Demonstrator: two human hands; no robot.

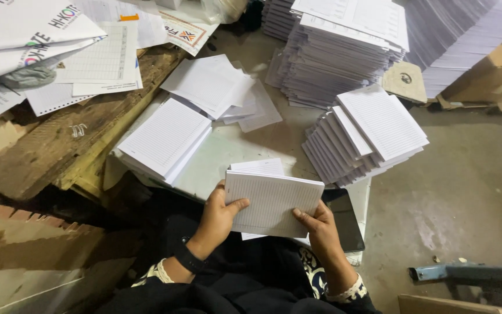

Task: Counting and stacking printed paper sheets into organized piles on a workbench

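Observation:
Both of my hands hold one thin bundle of lined white sheets (271, 200) just above my lap. My left hand (219, 218) grips its left edge, thumb lying across the top sheet. My right hand (321, 227) grips the lower right corner, thumb on top as well. A black band circles my left wrist. More lined sheets (260, 167) lie just behind the held bundle, partly hidden by it. A dark flat tablet-like slab (347, 218) shows under my right hand.
A stack of lined sheets (167, 139) lies to the left on a pale board (233, 145). A fanned pile of bundles (364, 134) stands to the right, tall paper stacks (338, 52) behind. Worn wooden planks (59, 145) at left, cardboard box (489, 75) at right, blue metal bar (472, 273).

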